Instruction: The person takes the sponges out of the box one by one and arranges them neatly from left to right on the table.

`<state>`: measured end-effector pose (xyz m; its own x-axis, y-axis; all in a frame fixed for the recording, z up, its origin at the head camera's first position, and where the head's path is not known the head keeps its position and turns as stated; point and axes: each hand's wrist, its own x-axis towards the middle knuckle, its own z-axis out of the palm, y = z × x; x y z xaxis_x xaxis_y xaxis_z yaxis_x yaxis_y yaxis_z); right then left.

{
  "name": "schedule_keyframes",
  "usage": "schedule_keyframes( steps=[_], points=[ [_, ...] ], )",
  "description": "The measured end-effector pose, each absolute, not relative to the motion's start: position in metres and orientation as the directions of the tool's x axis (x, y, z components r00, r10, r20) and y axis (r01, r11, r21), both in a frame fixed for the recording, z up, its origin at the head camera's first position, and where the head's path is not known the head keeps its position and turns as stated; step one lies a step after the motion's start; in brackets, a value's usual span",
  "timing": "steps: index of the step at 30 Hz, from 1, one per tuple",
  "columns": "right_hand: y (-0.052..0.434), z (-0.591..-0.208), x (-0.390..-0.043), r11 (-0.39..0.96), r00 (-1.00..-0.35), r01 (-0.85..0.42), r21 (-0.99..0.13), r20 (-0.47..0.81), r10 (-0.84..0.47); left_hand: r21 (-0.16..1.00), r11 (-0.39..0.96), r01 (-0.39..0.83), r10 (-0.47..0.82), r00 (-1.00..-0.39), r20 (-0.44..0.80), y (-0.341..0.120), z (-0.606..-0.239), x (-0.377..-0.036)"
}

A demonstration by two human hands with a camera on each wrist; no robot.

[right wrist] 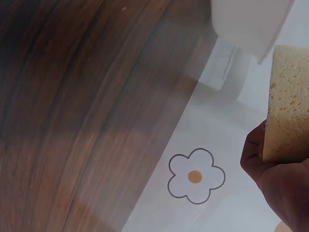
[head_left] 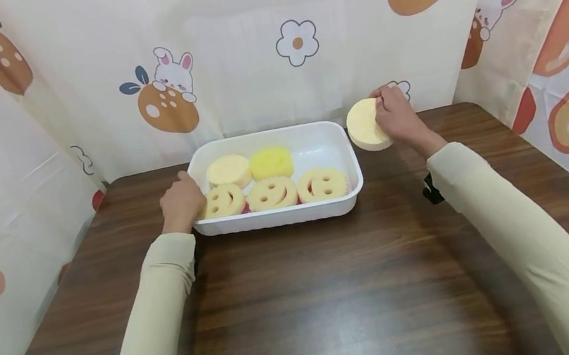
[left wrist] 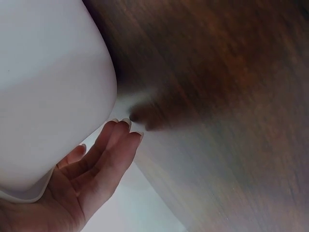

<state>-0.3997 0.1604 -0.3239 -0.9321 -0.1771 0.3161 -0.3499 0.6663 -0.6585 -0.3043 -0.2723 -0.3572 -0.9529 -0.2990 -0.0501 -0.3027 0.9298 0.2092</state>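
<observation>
Right hand point(head_left: 400, 114) holds round sponge point(head_left: 365, 125) beside tray point(head_left: 349, 156).

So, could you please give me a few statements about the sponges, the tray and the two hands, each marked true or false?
1. The right hand holds a round pale sponge above the table, outside the white tray. True.
2. The tray holds three smiley-face sponges in its front row. True.
3. The left hand is lifting a sponge out of the tray. False: it rests at the tray's left end and holds no sponge.
4. The tray is empty. False: five sponges lie in it.
5. The bright yellow sponge lies in the back row. True.
</observation>
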Motion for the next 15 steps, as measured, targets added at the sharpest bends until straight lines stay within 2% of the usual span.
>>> schedule_keyframes(
  steps=[15],
  points=[
    [0.174, -0.334, -0.409, 0.67, -0.933, -0.358, -0.65, 0.281, -0.226, 0.2, 0.927, -0.317, -0.311, -0.948, -0.064, -0.269, -0.354, -0.303]
  ],
)
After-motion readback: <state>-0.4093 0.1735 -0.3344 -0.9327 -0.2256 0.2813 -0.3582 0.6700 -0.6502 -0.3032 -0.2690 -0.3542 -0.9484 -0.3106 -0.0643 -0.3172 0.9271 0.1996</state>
